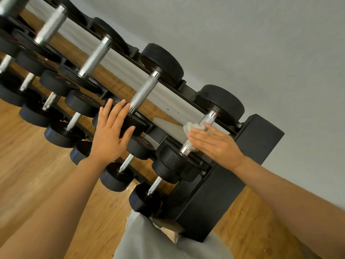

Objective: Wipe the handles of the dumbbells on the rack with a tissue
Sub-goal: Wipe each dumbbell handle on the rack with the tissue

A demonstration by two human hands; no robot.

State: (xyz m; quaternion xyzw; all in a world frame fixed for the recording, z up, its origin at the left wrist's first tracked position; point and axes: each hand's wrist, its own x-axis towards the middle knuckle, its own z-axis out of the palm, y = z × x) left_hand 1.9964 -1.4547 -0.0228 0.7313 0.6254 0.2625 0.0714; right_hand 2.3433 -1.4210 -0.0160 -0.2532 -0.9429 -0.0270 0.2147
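1. Right hand [216, 144] is on the end dumbbell [200, 131] of the rack's [248, 152] top tier, fingers straight and pressed together, laid flat across its knurled handle [207, 119].
2. The tissue [189, 128], white and crumpled, sits between those fingers and the handle, bunching out past the fingertips about halfway along the bar.
3. Left hand [110, 131] is spread wide, fingers straight, palm resting on the near black head [130, 122] of the next dumbbell along; it pinches nothing.
4. That neighbour's handle [143, 90] stands bare just above the left fingertips.
5. More dumbbells run along the top tier toward the rack's far end, with shorter ones on the tiers below.
6. The rack stands on a wooden floor [37, 165] against a pale wall [261, 43].
7. Grey clothing [149, 240] shows at the bottom edge, in front of the rack's black end post.
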